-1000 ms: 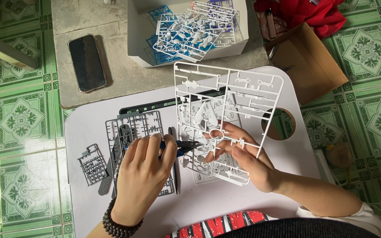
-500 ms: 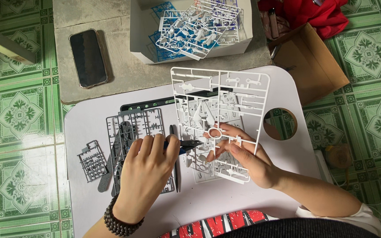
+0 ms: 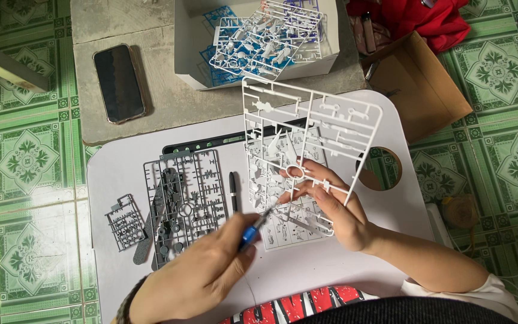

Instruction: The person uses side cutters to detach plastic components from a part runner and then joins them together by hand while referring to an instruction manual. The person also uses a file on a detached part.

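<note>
The right hand (image 3: pixel 337 207) has the white parts frame (image 3: pixel 307 150) pinched at its lower edge, fingers threaded through the bars, and the frame stands tilted up off the white lap table (image 3: pixel 391 240), its long side running away from the person toward the open box (image 3: pixel 259 42) of more frames. The wrist bends inward, the forearm coming in from the lower right. The left hand (image 3: pixel 199 273) is closed round a blue-handled craft knife (image 3: pixel 256 225). The knife lies on a slant, tip aimed up and right at the bottom of the white frame, close to the right hand's fingertips. The left hand's knuckles face up, forearm coming from below. Just left of it a grey parts frame (image 3: pixel 184 201) lies flat on the table, a smaller grey piece (image 3: pixel 126 222) beside that. A black pen (image 3: pixel 233 189) lies between the two frames. A phone (image 3: pixel 119 83) rests on the concrete slab beyond.
</note>
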